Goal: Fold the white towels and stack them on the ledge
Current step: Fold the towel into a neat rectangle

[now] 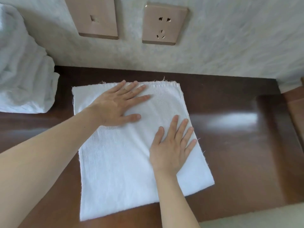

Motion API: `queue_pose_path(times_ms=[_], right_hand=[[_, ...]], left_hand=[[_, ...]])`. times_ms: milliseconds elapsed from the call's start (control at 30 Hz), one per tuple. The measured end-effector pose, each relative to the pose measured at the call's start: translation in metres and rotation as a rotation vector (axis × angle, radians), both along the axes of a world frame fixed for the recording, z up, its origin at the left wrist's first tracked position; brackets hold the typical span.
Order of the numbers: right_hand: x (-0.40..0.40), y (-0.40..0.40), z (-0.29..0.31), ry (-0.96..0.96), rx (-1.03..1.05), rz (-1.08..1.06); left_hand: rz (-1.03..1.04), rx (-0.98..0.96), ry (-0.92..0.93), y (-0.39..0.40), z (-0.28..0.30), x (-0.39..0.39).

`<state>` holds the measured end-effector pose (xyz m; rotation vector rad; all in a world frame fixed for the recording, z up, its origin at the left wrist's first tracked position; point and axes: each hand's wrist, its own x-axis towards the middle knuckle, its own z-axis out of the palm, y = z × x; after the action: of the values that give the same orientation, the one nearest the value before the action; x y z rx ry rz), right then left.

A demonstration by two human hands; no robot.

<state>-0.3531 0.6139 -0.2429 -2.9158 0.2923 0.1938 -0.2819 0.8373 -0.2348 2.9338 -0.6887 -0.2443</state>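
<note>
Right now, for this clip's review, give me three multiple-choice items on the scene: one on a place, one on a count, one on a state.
1. Where is the heap of unfolded towels?
A. At the left end of the ledge
B. On the floor
C. Under the flat towel

2. How many wall plates are above the ledge?
A. One
B. Two
C. Four

3. How do the hands lie on the flat towel?
A. Both pinch a corner
B. Both lie flat with straight fingers
C. Neither touches it

Answers:
1 A, the heap sits at the left, against the wall.
2 B, a left plate and a socket plate show.
3 B, the left hand and right hand press palms down.
</note>
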Motion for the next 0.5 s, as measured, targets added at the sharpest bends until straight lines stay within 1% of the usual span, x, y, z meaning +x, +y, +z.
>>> queue_pose_path(times_ms=[133, 200, 233, 300, 367, 433, 500], right_hand=[[-0.012, 0.013, 0.002, 0.024, -0.012, -0.095], [-0.012, 0.017, 0.003, 0.05, -0.001, -0.127], [-0.011, 0.018, 0.005, 0.065, 0.007, -0.137], [-0.011, 0.015, 0.011, 0.085, 0.047, -0.098], [-0.019, 0.005, 0.019, 0.02, 0.141, 0.082], [-0.036, -0.013, 0.025, -0.045, 0.233, 0.36], [-0.057, -0.036, 0.025, -0.044, 0.246, 0.631]], left_hand=[[-0.082, 0.01, 0.017, 0.006, 0.003, 0.007], [-0.053, -0.014, 0.006, 0.006, 0.007, 0.0], [-0.01, -0.065, -0.017, 0.004, 0.01, -0.007], [0.091, -0.244, -0.053, -0.005, 0.016, -0.037], [0.13, -0.387, -0.058, -0.02, 0.017, -0.086], [0.123, -0.441, 0.002, -0.037, 0.013, -0.143], [0.116, -0.479, 0.036, -0.051, 0.008, -0.193]])
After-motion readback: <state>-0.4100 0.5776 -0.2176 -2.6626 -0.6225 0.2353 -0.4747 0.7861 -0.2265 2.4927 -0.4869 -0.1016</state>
